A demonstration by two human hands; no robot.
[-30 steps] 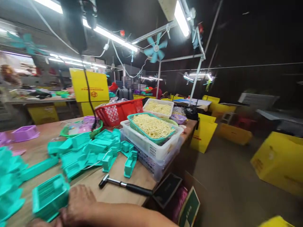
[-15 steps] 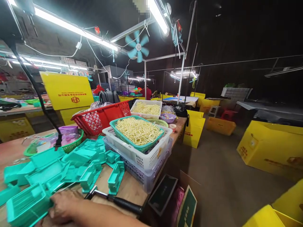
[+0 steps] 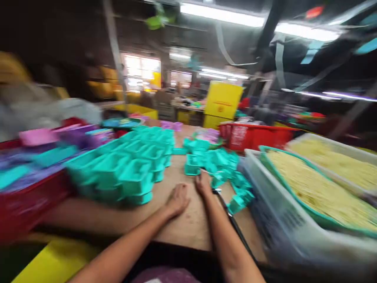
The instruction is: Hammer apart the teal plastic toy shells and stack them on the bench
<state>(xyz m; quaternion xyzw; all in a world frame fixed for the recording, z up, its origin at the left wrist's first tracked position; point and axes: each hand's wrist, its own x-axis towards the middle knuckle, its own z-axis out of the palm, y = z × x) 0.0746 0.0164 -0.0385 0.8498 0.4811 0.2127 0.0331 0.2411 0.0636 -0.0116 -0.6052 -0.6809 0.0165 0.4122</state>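
My left hand (image 3: 178, 199) rests on the bare wooden tabletop, fingers loosely spread; nothing shows in it. Just right of it, my right hand (image 3: 203, 182) has its fingers bent in against a hollow teal plastic part (image 3: 193, 165). Blur hides what, if anything, those fingers hold. Beyond that hand lies a loose heap of similar teal parts (image 3: 222, 159). A black-handled tool (image 3: 235, 226) with a metal head lies beside my right forearm. On the left, several teal trough-shaped parts (image 3: 137, 175) stand stacked in rows.
At right, a white basket (image 3: 252, 159) holds a teal basket (image 3: 306, 204) of pale yellow pieces. A red basket (image 3: 256, 137) stands behind. At left is a dark red crate (image 3: 35, 204) of purple and teal parts. The wooden table (image 3: 188, 232) runs between them.
The view has swung left and blurred, so the heap and baskets now sit further right. My left hand, both forearms and the teal rows have come into clear sight.
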